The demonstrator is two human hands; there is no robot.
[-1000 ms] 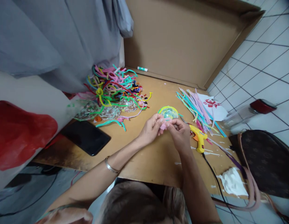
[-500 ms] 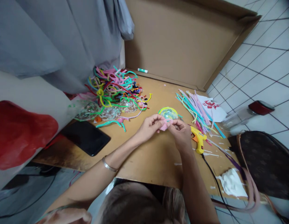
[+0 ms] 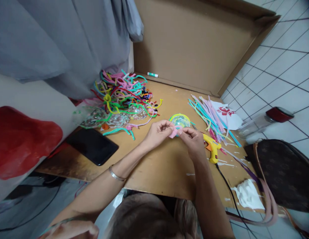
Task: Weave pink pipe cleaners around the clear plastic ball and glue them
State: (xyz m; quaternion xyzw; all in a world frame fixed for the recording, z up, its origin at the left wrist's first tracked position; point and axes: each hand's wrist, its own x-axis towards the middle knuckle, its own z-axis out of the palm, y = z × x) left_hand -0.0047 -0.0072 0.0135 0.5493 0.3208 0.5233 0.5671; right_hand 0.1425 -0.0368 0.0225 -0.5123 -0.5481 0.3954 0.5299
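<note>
Between my two hands is a small pink pipe cleaner piece (image 3: pixel 173 132), bent into a compact shape. My left hand (image 3: pixel 159 132) pinches its left side with thumb and fingers. From the right, my right hand (image 3: pixel 191 137) pinches its other side, where a loop sticks up. Just behind the fingertips lies a clear dome (image 3: pixel 179 121) with a yellow pipe cleaner round its rim; my hands partly hide its near edge. A yellow glue gun (image 3: pixel 212 147) rests on the table beside my right wrist.
Pipe cleaners (image 3: pixel 122 88) are heaped at the back left near several clear domes (image 3: pixel 117 119). A phone (image 3: pixel 92 146) lies at left. More pipe cleaners (image 3: pixel 211 116), a bottle (image 3: pixel 264 121), a bag (image 3: pixel 281 172) and white tissue (image 3: pixel 249 195) are on the right.
The pink piece has turned slightly between my fingertips and shifted a little left. My right fingers have moved slightly, with the pinch kept. Other things stay where they were.
</note>
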